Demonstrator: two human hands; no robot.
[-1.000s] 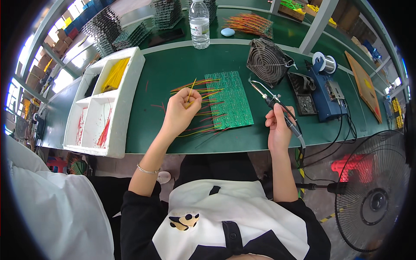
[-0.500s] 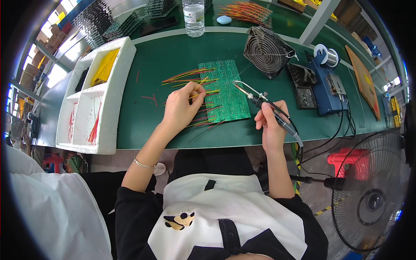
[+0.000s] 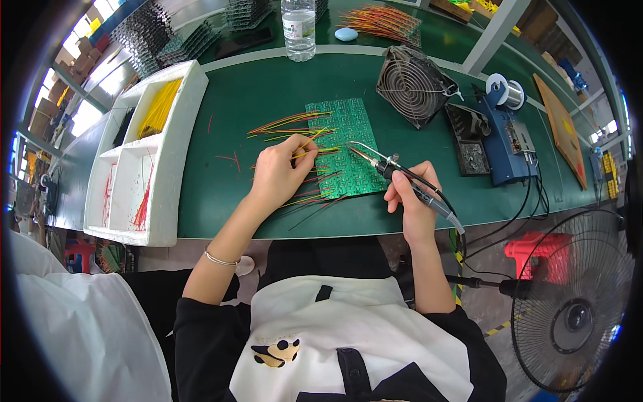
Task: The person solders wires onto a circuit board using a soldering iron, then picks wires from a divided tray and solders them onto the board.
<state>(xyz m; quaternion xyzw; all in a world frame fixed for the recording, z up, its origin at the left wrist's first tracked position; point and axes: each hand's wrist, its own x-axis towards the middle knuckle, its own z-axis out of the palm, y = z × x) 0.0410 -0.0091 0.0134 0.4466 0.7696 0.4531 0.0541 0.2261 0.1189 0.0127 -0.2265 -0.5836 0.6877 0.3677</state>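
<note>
At the circuit board, the left hand pinches a yellow wire and the right hand clasps a soldering iron.

- You're in an electronics workshop
- Green bench before you w/ circuit board & soldering iron
- Solder reel + blue unit, your R
- Foam box of sorted wires, your L
- Stacked boards at back
- Person in white close by, your L
- Striped tape on flr.

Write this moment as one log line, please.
left hand: pinching yellow wire | right hand: holding soldering iron over green circuit board | board contact: unclear
</note>
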